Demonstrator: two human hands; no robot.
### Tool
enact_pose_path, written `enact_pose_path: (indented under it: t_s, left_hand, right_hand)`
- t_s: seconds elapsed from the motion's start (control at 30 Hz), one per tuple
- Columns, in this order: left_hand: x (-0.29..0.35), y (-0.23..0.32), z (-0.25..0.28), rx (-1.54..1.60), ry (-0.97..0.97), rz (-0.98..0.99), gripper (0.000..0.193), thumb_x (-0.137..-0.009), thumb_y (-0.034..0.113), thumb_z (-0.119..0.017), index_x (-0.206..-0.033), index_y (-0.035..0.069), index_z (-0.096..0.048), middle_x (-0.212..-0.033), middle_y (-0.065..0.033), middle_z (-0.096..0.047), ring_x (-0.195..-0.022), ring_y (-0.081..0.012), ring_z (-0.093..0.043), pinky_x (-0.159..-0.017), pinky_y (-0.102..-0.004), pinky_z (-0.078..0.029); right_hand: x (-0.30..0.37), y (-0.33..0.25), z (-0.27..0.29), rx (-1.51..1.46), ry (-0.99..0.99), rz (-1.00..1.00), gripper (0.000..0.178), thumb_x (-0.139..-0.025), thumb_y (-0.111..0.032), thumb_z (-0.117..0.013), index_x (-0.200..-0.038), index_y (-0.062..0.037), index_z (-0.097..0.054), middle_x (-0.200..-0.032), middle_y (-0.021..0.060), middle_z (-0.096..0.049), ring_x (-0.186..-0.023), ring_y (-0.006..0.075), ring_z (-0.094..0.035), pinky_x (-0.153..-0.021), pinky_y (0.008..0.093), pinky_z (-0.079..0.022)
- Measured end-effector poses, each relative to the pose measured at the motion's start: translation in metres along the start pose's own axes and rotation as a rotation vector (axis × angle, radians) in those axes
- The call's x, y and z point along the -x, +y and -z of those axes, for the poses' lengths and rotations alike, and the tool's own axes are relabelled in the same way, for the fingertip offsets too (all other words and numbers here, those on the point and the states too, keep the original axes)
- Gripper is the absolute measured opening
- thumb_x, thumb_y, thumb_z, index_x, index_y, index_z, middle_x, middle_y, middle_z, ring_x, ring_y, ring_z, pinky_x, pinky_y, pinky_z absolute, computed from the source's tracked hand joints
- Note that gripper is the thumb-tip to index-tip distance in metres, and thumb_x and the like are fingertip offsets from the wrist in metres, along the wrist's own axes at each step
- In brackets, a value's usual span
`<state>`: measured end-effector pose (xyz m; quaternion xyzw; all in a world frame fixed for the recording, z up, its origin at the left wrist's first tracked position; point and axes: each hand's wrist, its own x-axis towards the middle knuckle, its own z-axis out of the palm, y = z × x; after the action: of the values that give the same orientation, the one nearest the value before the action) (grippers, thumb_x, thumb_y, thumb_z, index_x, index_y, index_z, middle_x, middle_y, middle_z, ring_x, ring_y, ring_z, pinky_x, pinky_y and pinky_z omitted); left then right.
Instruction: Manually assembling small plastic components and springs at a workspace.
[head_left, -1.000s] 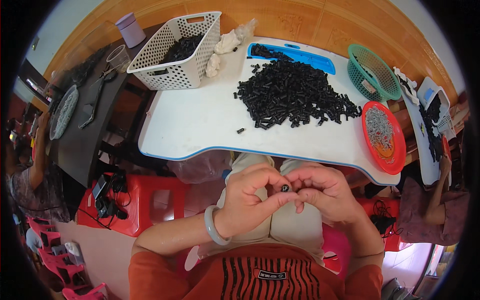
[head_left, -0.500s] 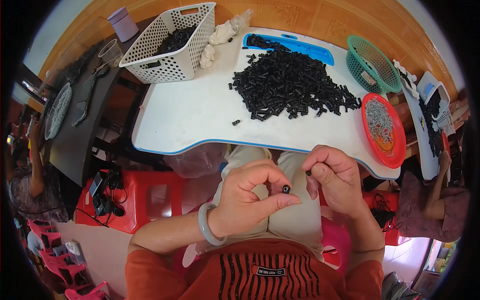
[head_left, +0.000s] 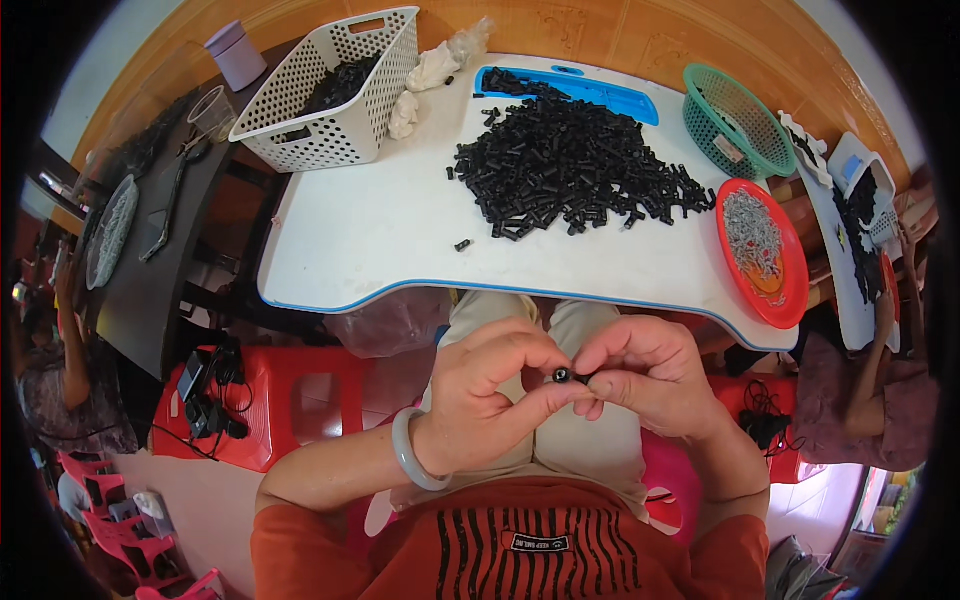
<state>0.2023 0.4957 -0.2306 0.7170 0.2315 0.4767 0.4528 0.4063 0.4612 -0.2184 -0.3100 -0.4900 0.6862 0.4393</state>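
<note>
Above my lap, my left hand [head_left: 505,378] pinches a small black tubular part [head_left: 562,375] between thumb and forefinger, its round end facing up. My right hand [head_left: 648,378] has come up against it, thumb and fingertips pressed on a tiny dark piece [head_left: 583,379] beside the tube. That piece is mostly hidden by the fingers, so its kind cannot be made out. Across the white table [head_left: 345,245] a large pile of similar black parts [head_left: 570,160] is heaped, and one loose part [head_left: 462,245] lies apart in front of it.
A white perforated basket [head_left: 350,130] holding black parts stands at the back left. On the right are a green basket [head_left: 735,140] and a red plate [head_left: 790,290] of small silvery pieces. A blue tray [head_left: 630,103] lies behind the pile. Other people sit at both sides.
My right hand has moved left and its fingertips now meet the tube in my left hand. My left hand has stayed nearly in place, the tube shifting slightly left.
</note>
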Motion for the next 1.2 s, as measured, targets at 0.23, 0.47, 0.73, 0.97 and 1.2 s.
enact_pose_path:
  t_s: [0.23, 0.47, 0.73, 0.97, 1.2]
  left_hand:
    - [0.002, -0.006, -0.004, 0.038, 0.068, 0.029, 0.020, -0.072, 0.004, -0.080, -0.082, 0.001, -0.063, -0.074, -0.0064, -0.061, -0.060, -0.0113, -0.057, -0.055, -0.0230, -0.045]
    - [0.004, 0.003, -0.006, 0.095, -0.061, 0.133, 0.022, -0.068, 0.004, -0.083, -0.079, 0.002, -0.064, -0.076, -0.0063, -0.064, -0.066, -0.0132, -0.059, -0.061, -0.0244, -0.045]
    - [0.008, 0.002, -0.008, 0.045, -0.060, 0.098, 0.022, -0.068, 0.005, -0.083, -0.077, 0.003, -0.063, -0.073, -0.0072, -0.065, -0.063, -0.0144, -0.061, -0.055, -0.0248, -0.045]
    - [0.010, 0.005, -0.006, 0.006, -0.071, 0.080, 0.026, -0.067, 0.006, -0.084, -0.072, 0.003, -0.059, -0.070, -0.0081, -0.063, -0.059, -0.0143, -0.060, -0.053, -0.0244, -0.044]
    - [0.014, 0.002, -0.004, -0.025, -0.039, 0.145, 0.025, -0.067, 0.006, -0.084, -0.070, 0.003, -0.059, -0.067, -0.0060, -0.061, -0.057, -0.0136, -0.059, -0.050, -0.0245, -0.043]
  right_hand:
    - [0.001, -0.013, 0.003, 0.167, 0.049, 0.067, 0.020, -0.088, 0.002, -0.061, -0.108, 0.0016, -0.063, -0.086, 0.0081, -0.064, -0.081, 0.0111, -0.063, -0.067, 0.0225, -0.052]
    - [0.000, -0.003, 0.002, 0.076, 0.133, 0.220, 0.019, -0.084, 0.002, -0.065, -0.103, 0.0015, -0.069, -0.099, 0.0095, -0.064, -0.081, 0.0107, -0.061, -0.066, 0.0218, -0.049]
    - [-0.001, 0.004, -0.007, 0.062, 0.069, 0.234, 0.021, -0.082, 0.000, -0.068, -0.103, 0.0008, -0.070, -0.100, 0.0105, -0.064, -0.085, 0.0132, -0.062, -0.071, 0.0228, -0.049]
    - [0.000, 0.011, -0.009, 0.068, 0.073, 0.216, 0.022, -0.080, 0.000, -0.070, -0.102, -0.0003, -0.071, -0.100, 0.0092, -0.062, -0.089, 0.0158, -0.063, -0.080, 0.0263, -0.050]
    - [-0.003, 0.017, -0.017, 0.004, 0.104, 0.172, 0.022, -0.080, 0.003, -0.068, -0.101, -0.0001, -0.071, -0.101, 0.0110, -0.061, -0.086, 0.0156, -0.062, -0.080, 0.0257, -0.049]
